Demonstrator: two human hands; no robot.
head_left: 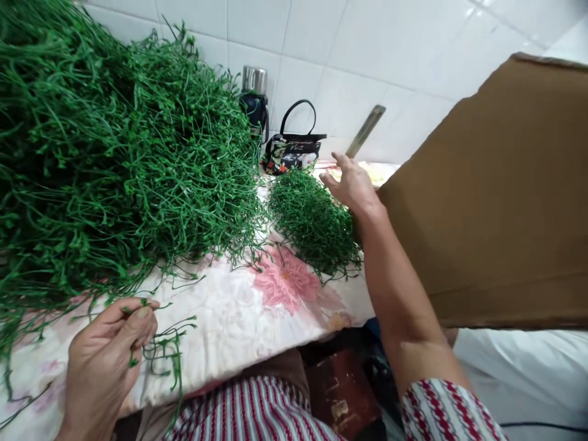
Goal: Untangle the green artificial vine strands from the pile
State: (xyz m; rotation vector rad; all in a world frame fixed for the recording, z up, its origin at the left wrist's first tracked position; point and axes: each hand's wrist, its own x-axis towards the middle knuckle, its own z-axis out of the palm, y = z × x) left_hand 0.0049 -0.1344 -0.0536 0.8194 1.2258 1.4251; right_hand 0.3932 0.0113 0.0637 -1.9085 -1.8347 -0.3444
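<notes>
My left hand, at the lower left, is closed on a few thin green stems whose ends stick out past the fingers and hang below them. A huge tangled heap of green stems fills the left side. Over the right edge of a smaller green pile, my right hand is held with its fingers apart and nothing in them. Loose stems lie on the flowered cloth between the heap and its front edge.
Against the white tiled wall stand a dark flask with a metal cap and a floral handbag. A flat metallic strip leans behind my right hand. A large cardboard sheet or box takes up the right side.
</notes>
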